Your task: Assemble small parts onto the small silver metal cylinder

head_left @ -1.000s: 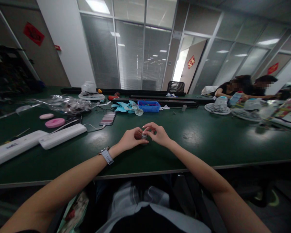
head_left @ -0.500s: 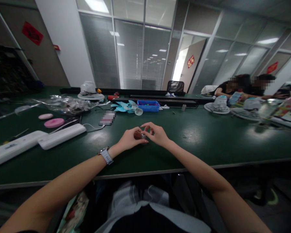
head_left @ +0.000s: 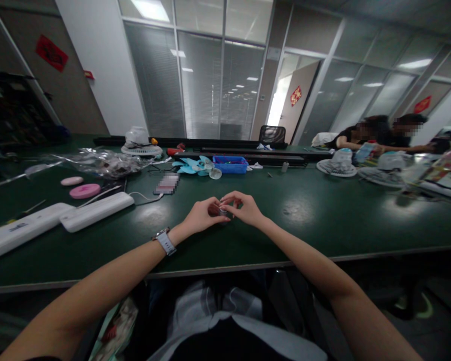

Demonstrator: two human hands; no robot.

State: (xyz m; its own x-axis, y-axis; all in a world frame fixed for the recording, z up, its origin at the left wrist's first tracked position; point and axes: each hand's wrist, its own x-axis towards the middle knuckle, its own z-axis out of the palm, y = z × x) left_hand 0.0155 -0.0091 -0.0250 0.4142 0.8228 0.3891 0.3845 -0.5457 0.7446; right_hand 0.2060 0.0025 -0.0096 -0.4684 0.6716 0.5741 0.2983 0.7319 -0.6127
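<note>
Near the middle of the green table (head_left: 308,220), my left hand (head_left: 205,213) curls its fingers and thumb around a small metallic object (head_left: 223,212). My right hand (head_left: 244,207) meets it from the other side, its thumb and fingertips at the top of that same small piece. Most of the object is hidden by the fingers, so its exact shape cannot be made out. A watch with a pale strap (head_left: 166,241) is on my left wrist.
White power strips (head_left: 97,211), a pink ring (head_left: 84,191) and a phone (head_left: 167,183) lie left. Behind are blue fan blades (head_left: 193,165), a blue tray (head_left: 230,168) and clear plastic wrap (head_left: 108,161). Fan parts (head_left: 338,165) and two people stand out at the right.
The fingers of my right hand have shifted slightly over the small object, with the fingertips lower and closer to my left hand. My left hand has hardly moved.
</note>
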